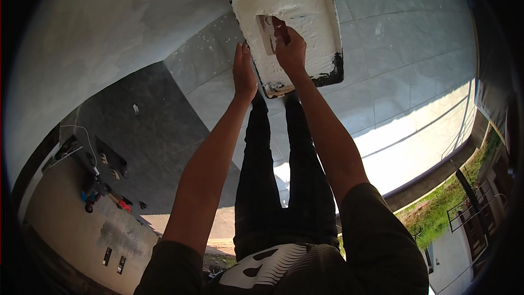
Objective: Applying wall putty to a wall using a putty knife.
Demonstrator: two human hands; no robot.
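Observation:
A black tray (339,68) with white paste (314,33) smeared over its inside and rim is at the top middle. My right hand (292,54) is closed round the reddish-brown handle of a trowel (280,26). The trowel's wide rectangular blade rests at the paste in the left half of the tray, partly coated white. My left hand (244,76) lies along the outside of the tray's left edge, fingers stretched out and close together. Whether its palm bears any of the tray's weight I cannot tell.
A pale wall (125,27) curves along the upper left. Grey tiled floor (387,49) with white spatters spreads to the right, and a dark floor area (142,136) lies at left. Sandals and assorted items are near the far-left wall. Grass (436,221) shows at lower right.

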